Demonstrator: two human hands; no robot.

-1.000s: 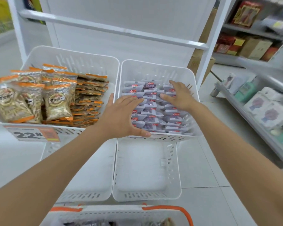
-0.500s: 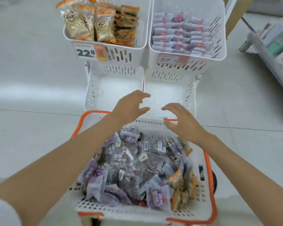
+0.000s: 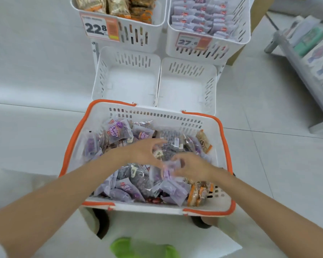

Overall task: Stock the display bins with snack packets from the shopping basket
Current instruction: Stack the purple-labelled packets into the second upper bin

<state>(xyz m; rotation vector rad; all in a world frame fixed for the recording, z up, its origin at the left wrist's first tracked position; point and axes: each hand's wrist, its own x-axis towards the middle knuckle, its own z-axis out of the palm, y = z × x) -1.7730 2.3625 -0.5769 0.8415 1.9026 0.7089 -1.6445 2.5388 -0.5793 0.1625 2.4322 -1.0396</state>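
**Change of state.** Half a second earlier both hands hovered above the far rim of the basket (image 3: 147, 207). They had now dropped into it, among the purple packets (image 3: 117, 131).

**Hands.**
- The left hand (image 3: 144, 151) was spread in a wide arc, thumb and fingers apart over a dark packet at the middle of the heap. It gripped nothing.
- The right hand (image 3: 192, 168) was narrow, its fingers curled on a pale packet (image 3: 168, 171). Motion blur softened the contact, so the grip is read as probable.

**Location of stock.**
- The basket stood on the floor, just in front of the bins.
- It was heaped with purple packets, with orange packets (image 3: 198, 194) at its right side.
- The upper left bin (image 3: 138, 36) and upper right bin (image 3: 203, 51) carried stock behind price tags.
- No packets showed in the lower left bin (image 3: 128, 84) or the lower right bin (image 3: 186, 88).

**Meaning for the task.** The work had passed from reaching to picking. A fresh load was being gathered, and most of the basket remained to be moved. The next move probably called for a firm two-handed gather, as the slick packets could slip.
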